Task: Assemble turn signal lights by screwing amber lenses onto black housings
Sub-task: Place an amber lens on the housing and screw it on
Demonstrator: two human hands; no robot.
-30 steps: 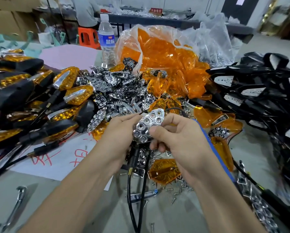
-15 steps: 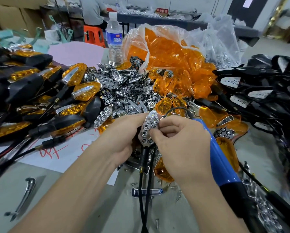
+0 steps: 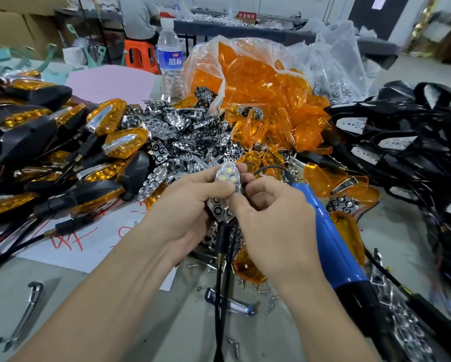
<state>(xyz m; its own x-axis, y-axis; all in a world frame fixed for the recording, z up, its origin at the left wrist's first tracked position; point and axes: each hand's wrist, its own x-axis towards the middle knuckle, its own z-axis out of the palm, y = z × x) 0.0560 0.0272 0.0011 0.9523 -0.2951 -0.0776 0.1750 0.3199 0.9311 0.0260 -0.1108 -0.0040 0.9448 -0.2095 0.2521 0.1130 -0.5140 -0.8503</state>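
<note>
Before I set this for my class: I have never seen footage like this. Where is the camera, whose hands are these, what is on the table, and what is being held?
There is no machine here. A person works with bare hands, and the one picture comes from a camera worn on their head, looking forward and down.

The left hand and right hand both pinch a chrome reflector, with black cables hanging beneath it.

On the table lie finished lights at the left, loose reflectors in the middle, a bag of amber lenses behind them, black housings at the right and screws near the front. A water bottle stands at the back. A blue tool shows beside the right forearm; I cannot tell whether it is held.
</note>
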